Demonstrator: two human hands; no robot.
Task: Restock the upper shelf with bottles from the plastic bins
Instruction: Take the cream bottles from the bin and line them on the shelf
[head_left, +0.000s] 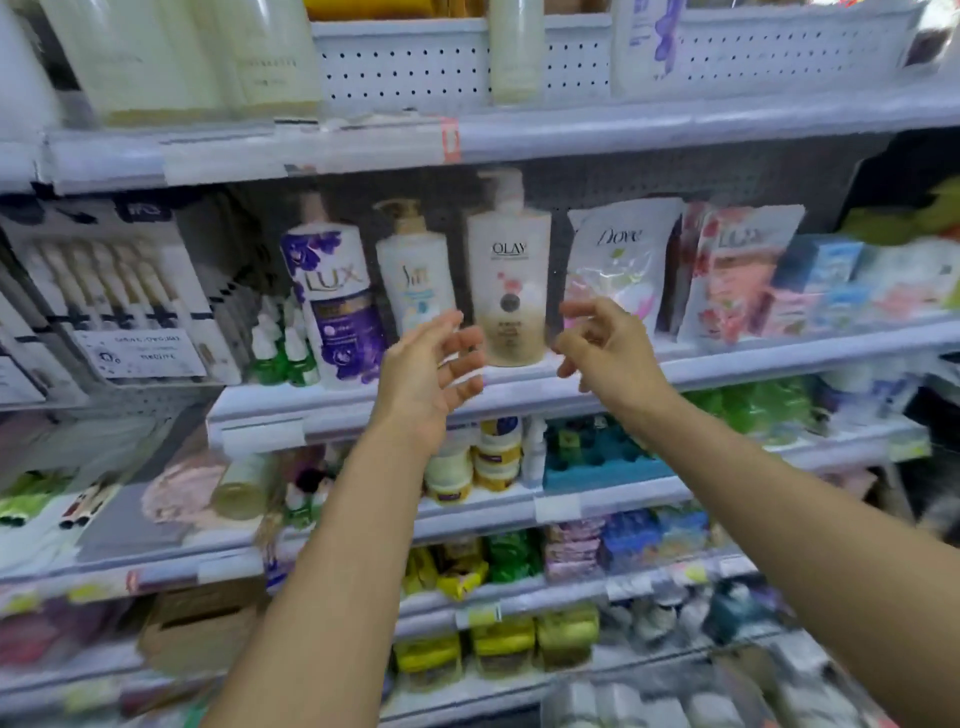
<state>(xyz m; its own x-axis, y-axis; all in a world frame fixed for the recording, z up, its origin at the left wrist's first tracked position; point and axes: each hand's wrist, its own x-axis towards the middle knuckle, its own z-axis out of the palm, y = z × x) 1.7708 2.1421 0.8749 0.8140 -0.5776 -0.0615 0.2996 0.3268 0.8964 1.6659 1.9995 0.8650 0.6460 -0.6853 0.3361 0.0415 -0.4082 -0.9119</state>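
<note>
The Olay bottle (510, 280) stood upright at the shelf's (571, 384) front edge, pump pointing up. Left hand (431, 371) and right hand (605, 345) flanked it, fingers spread, gripping nothing.

The pale bottles (202, 57) on the upper shelf (571, 132) are cut by the top edge, their caps out of view. Left of the Olay bottle (509, 280), box labels are too blurred to read; below it, lower goods blur
</note>
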